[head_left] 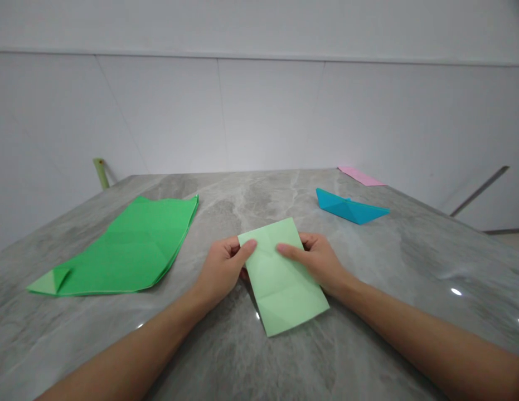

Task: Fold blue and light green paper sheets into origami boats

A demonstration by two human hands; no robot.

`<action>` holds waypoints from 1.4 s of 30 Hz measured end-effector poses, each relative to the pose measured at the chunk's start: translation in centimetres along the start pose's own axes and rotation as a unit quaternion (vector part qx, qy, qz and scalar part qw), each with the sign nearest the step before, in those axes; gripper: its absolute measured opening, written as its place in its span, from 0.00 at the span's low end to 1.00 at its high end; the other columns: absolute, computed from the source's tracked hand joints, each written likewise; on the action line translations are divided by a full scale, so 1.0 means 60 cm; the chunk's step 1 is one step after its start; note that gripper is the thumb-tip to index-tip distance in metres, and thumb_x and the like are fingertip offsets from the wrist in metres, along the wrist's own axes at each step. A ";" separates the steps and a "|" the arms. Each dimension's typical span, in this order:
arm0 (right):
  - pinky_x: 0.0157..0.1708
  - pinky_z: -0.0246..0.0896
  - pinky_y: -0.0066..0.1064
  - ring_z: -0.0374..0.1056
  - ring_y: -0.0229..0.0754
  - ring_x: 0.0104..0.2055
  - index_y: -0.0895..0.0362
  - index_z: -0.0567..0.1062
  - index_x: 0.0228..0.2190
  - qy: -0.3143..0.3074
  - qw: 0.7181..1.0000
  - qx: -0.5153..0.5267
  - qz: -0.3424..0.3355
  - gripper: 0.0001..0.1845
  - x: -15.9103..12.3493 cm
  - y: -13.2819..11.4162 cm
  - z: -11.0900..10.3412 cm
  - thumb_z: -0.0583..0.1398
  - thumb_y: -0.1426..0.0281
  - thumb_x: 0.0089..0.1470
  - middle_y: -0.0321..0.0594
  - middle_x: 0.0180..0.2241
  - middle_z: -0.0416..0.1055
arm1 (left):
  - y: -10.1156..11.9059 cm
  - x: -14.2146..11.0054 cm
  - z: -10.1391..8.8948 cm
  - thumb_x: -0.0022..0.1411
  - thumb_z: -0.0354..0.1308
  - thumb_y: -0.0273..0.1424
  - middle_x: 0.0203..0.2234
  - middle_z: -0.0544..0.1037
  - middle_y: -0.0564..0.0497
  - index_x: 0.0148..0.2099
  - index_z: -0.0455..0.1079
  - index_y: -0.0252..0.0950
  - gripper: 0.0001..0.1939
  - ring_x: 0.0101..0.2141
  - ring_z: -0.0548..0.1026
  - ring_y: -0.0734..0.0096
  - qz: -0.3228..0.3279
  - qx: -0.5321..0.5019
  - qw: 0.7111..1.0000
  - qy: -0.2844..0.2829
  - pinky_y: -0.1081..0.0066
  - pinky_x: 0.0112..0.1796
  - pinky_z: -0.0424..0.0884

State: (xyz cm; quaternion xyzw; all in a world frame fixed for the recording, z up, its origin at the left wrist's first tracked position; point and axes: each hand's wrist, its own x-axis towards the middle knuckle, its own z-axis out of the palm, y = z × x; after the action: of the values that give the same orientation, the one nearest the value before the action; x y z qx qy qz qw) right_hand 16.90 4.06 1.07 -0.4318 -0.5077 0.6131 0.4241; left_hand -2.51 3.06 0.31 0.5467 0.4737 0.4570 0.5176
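A folded light green sheet of paper [282,278] lies in front of me on the grey marble table [251,356], creased across its middle. My left hand [221,267] grips its left far edge, thumb on top and fingers curled beneath. My right hand [320,259] holds the right far edge the same way, its thumb pressed flat on the paper. The near half of the sheet rests on the table.
A stack of darker green sheets [129,248] with fold creases lies to the left. A blue folded paper boat [349,207] sits at the back right, and a pink sheet [362,176] lies beyond it by the wall. White walls enclose the table.
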 end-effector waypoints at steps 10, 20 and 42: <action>0.21 0.64 0.30 0.72 0.43 0.24 0.60 0.78 0.24 0.082 0.986 -0.148 0.004 0.18 0.009 0.001 -0.006 0.65 0.56 0.46 0.44 0.25 0.78 | -0.005 -0.001 -0.011 0.64 0.53 0.38 0.62 0.64 0.40 0.66 0.55 0.33 0.31 0.60 0.63 0.55 0.159 0.238 0.958 0.022 0.59 0.52 0.68; 0.59 0.52 0.53 0.58 0.62 0.60 0.63 0.80 0.39 0.126 0.803 -0.568 -0.130 0.18 0.034 0.018 -0.036 0.63 0.66 0.47 0.60 0.56 0.66 | 0.003 -0.017 -0.012 0.70 0.37 0.46 0.69 0.42 0.43 0.71 0.44 0.34 0.33 0.68 0.41 0.54 0.147 0.595 0.760 -0.217 0.48 0.63 0.41; 0.66 0.43 0.49 0.47 0.47 0.68 0.63 0.59 0.62 -0.148 0.730 -0.616 -0.254 0.37 0.020 0.042 -0.018 0.46 0.87 0.50 0.55 0.65 0.52 | 0.005 0.008 -0.028 0.63 0.52 0.46 0.65 0.57 0.39 0.66 0.53 0.33 0.35 0.64 0.55 0.54 0.124 0.534 0.822 -0.155 0.49 0.62 0.48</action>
State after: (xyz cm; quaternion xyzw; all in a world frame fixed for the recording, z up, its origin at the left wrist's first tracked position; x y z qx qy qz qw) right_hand 17.43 5.20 -1.68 -0.3568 -0.9214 0.0911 0.1245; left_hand -4.10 3.75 0.69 0.8553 0.4851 0.1025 0.1504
